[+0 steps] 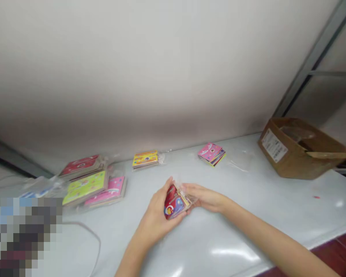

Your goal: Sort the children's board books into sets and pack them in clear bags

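A small stack of colourful cards or booklets (173,202), red on top, is held above the table between my two hands. My left hand (156,211) wraps around its left side, with the thumb along the lower edge. On the right, my right hand (204,197) pinches clear plastic at the stack's end; the plastic looks like a bag around it. Beyond my hands lie a yellow-topped stack (145,158) and a pink-topped stack (211,153). Whether these are cards or thin booklets I cannot tell.
Red (80,165), lime-green (86,186) and pink (118,188) bagged stacks overlap at the left. An opened cardboard box (294,161) with plastic inside stands at the right. Clear plastic (239,159) lies near the back. A thin cable (99,242) curves at the lower left beside a pixelated patch.
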`<state>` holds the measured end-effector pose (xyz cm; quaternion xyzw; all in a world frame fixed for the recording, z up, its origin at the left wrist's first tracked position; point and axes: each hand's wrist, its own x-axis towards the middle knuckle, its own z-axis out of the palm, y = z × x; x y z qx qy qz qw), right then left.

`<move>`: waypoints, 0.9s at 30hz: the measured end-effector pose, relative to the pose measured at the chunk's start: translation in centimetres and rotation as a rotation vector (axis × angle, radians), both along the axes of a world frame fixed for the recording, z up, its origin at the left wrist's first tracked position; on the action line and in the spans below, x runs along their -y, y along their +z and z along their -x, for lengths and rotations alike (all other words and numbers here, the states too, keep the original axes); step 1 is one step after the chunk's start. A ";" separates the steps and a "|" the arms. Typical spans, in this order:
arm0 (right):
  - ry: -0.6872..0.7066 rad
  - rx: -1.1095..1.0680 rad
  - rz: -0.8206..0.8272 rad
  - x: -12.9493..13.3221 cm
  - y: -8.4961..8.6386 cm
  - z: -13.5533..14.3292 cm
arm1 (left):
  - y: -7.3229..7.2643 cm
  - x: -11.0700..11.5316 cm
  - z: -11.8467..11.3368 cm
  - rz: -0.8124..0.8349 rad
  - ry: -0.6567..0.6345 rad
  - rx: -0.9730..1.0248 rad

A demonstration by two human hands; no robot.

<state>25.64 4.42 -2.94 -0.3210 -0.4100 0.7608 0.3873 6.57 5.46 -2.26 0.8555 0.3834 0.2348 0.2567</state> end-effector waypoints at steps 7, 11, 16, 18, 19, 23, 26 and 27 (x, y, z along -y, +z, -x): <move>-0.007 0.065 0.007 0.0 0.3 0.0 | -0.3 0.2 -0.3 0.016 -0.019 0.055; -0.015 0.096 -0.014 0.0 0.4 0.3 | -0.3 0.4 -0.6 0.019 0.002 0.026; -0.059 0.116 0.030 0.1 0.5 0.8 | -0.3 0.5 -0.7 -0.025 -0.001 -0.022; -0.071 0.114 0.025 0.1 0.5 0.9 | -0.2 0.5 -0.8 -0.052 -0.012 -0.039; -0.080 0.117 0.017 0.1 0.5 0.9 | -0.1 0.5 -0.8 -0.055 -0.019 -0.049; -0.105 0.145 -0.003 0.1 0.4 1.0 | 0.3 0.5 -0.9 -0.040 -0.043 -0.056; -0.115 0.152 -0.017 0.1 0.2 1.0 | 0.5 0.6 -1.0 -0.025 -0.055 -0.069; -0.117 0.149 -0.029 0.1 0.1 1.1 | 0.5 0.6 -1.0 -0.022 -0.054 -0.077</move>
